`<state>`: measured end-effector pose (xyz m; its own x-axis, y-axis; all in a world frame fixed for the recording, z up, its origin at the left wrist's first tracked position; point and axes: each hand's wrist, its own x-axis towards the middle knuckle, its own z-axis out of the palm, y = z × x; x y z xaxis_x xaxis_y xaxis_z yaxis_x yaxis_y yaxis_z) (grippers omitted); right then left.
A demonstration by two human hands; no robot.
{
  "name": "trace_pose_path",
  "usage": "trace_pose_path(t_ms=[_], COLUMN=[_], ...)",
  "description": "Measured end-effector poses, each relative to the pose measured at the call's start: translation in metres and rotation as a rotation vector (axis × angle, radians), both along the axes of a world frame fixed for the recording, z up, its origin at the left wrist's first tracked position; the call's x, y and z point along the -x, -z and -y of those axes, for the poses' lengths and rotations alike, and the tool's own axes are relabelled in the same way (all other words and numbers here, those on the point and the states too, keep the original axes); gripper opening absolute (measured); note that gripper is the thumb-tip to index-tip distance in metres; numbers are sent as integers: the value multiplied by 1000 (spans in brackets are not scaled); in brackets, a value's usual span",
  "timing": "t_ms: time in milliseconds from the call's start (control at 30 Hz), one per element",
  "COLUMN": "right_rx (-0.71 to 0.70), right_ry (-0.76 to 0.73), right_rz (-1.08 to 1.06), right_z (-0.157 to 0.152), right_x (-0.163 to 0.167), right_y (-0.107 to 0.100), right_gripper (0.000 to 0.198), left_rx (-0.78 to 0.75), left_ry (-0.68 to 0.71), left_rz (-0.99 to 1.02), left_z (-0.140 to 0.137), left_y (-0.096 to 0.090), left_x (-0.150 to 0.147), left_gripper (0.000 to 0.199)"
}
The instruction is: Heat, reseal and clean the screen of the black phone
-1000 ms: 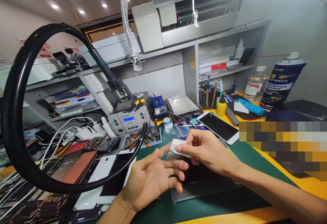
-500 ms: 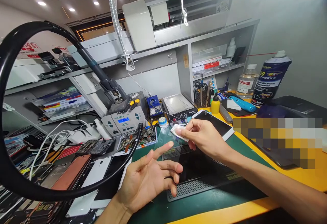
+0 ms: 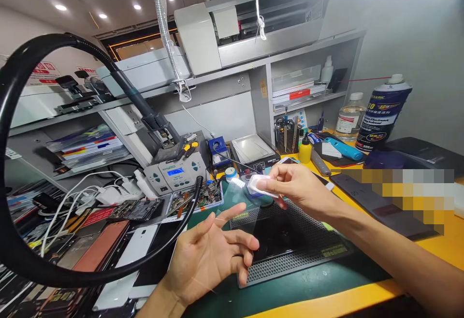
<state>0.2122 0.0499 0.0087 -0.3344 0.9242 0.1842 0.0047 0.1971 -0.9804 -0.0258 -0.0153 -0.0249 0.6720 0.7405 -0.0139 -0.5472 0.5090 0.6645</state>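
My right hand (image 3: 295, 185) pinches a folded white wipe (image 3: 266, 185) between thumb and fingers. My left hand (image 3: 213, 250) is palm up with its fingers curved, and it holds a thin clear sheet (image 3: 248, 214) whose faint edges show by the fingers and across the palm. The wipe is at the far part of this sheet; exact contact is hard to see. Below both hands, a dark glossy panel (image 3: 277, 236) lies on a grey perforated pad (image 3: 279, 267). Behind my right hand a white-framed phone (image 3: 288, 160) is mostly hidden.
A black ring lamp (image 3: 7, 163) arches at the left over several phones and parts. Behind stand a grey soldering station (image 3: 177, 175), a parts tray (image 3: 206, 195) and a yellow bottle (image 3: 305, 151). A spray can (image 3: 384, 115) and a clear bottle (image 3: 350, 117) stand at the right.
My right hand has moved a little to the right and toward me with the wipe, covering more of the white-framed phone. My left hand stays nearly still.
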Motion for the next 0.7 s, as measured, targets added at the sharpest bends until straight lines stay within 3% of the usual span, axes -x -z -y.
trace_pose_path(t_ms=[400,700], right_rx=[15,39], right_ry=[-190,-187], right_rz=[183,134], right_z=[3,1], right_x=[-3,-4], right_y=[-5,-2], right_gripper=[34,36], left_rx=[19,30], left_ry=[82,142], left_rz=[9,-19], left_z=[0,0], left_y=[1,4], left_x=[3,4], left_gripper=[54,54])
